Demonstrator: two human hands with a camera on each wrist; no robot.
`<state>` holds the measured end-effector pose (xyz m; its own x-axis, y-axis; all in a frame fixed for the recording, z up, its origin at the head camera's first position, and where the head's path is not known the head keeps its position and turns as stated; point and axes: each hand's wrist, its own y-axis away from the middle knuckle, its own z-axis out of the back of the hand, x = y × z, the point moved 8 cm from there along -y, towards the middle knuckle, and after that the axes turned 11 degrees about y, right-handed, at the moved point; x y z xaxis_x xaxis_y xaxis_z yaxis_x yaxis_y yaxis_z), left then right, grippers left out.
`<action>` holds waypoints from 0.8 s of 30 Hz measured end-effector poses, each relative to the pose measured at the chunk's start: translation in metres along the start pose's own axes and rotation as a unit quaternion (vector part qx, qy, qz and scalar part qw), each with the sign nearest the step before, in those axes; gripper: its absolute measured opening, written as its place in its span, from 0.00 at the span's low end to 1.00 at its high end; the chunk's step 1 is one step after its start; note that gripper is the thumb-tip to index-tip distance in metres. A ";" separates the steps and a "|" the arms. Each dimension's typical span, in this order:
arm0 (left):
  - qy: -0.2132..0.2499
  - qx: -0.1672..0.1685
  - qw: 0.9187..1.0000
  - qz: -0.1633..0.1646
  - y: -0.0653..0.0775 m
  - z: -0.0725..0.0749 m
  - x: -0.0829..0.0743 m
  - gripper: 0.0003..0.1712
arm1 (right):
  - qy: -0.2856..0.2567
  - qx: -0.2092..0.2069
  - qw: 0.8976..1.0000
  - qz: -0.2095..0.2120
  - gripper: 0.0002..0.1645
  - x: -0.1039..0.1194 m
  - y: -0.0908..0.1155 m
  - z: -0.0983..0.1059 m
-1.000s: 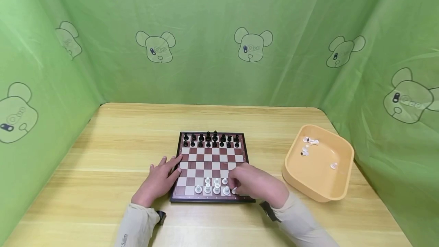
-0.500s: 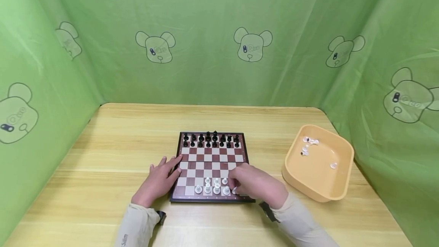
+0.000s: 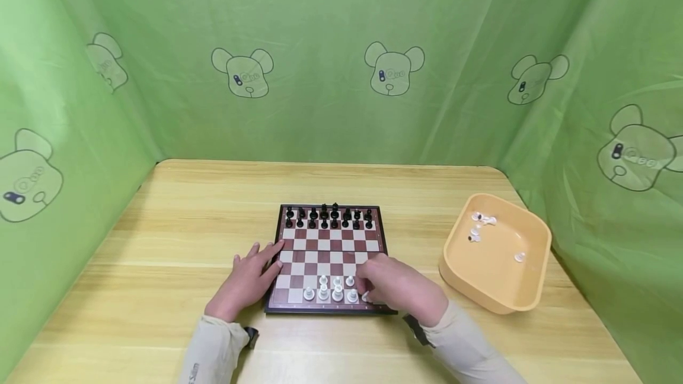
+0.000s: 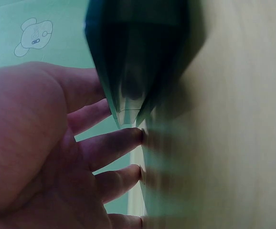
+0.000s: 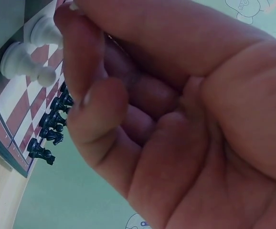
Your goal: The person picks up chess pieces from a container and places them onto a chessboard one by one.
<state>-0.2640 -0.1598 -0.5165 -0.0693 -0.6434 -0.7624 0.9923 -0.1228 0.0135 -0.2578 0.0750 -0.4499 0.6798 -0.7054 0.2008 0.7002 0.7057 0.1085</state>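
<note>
A folding chessboard (image 3: 320, 245) lies on the table, black pieces (image 3: 324, 216) in two rows along its far side. Several white pieces (image 3: 337, 293) stand near the front edge. Spread fingers of my left hand (image 3: 248, 283) rest on the table, the thumb and index finger touching the board's left edge. At the front right corner my right hand (image 3: 397, 286) is curled, thumb and index finger pinching a small white chess piece (image 5: 73, 6); its kind is hidden by the fingers. Beside those fingers a white pawn (image 5: 26, 65) shows in the right wrist view.
To the right of the board stands an orange plastic bin (image 3: 482, 298) with several white chess pieces (image 3: 475, 234) lying in it. Green curtains (image 3: 320, 123) with bear-head prints enclose the wooden table (image 3: 213, 206) at the back and on both sides.
</note>
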 end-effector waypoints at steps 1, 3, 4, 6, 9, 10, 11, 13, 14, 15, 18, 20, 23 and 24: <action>0.000 0.000 1.000 0.000 0.000 0.000 0.000 0.30 | -0.001 0.001 1.000 -0.001 0.18 0.000 0.000 0.000; 0.000 0.000 1.000 0.000 0.000 0.000 0.000 0.30 | -0.006 0.004 1.000 0.000 0.17 0.000 0.000 -0.001; 0.000 0.001 1.000 0.001 0.000 0.000 0.000 0.30 | -0.010 0.007 1.000 0.001 0.17 0.001 0.000 -0.001; 0.000 0.001 1.000 0.002 0.000 0.000 0.000 0.30 | -0.019 0.013 1.000 0.006 0.16 0.001 0.001 -0.001; 0.002 0.001 1.000 0.005 0.000 -0.001 0.000 0.30 | -0.043 0.025 0.999 0.005 0.13 -0.002 0.003 0.001; 0.003 0.001 1.000 0.005 0.001 -0.001 0.000 0.30 | -0.054 0.029 0.998 -0.001 0.12 -0.004 0.004 0.003; 0.003 0.001 1.000 0.006 0.001 -0.002 0.001 0.30 | -0.063 0.029 0.998 -0.005 0.11 -0.007 0.005 0.006; 0.003 0.001 1.000 0.006 0.002 -0.002 0.001 0.30 | -0.079 0.024 0.996 -0.014 0.11 -0.014 0.009 0.014; 0.003 0.002 1.000 0.007 0.002 -0.003 0.001 0.30 | -0.084 0.016 0.996 -0.017 0.11 -0.019 0.012 0.020; 0.003 0.001 1.000 0.007 0.003 -0.003 0.002 0.30 | -0.086 0.008 0.996 -0.020 0.11 -0.024 0.016 0.027; 0.003 0.002 1.000 0.007 0.004 -0.004 0.003 0.30 | -0.086 -0.034 0.995 -0.029 0.12 -0.046 0.031 0.051; 0.005 0.001 1.000 0.007 0.005 -0.004 0.003 0.30 | -0.078 -0.067 0.994 -0.049 0.13 -0.065 0.047 0.068; 0.005 0.000 1.000 0.007 0.006 -0.004 0.004 0.30 | -0.048 -0.126 0.986 -0.096 0.12 -0.099 0.075 0.094; 0.005 -0.001 1.000 0.008 0.006 -0.004 0.004 0.30 | -0.037 -0.141 0.982 -0.118 0.12 -0.111 0.086 0.101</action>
<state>-0.2583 -0.1604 -0.5218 -0.0533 -0.6381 -0.7681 0.9934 -0.1122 0.0243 -0.2951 0.2204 -0.3647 0.4816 -0.8323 0.2746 0.8756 0.4699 -0.1115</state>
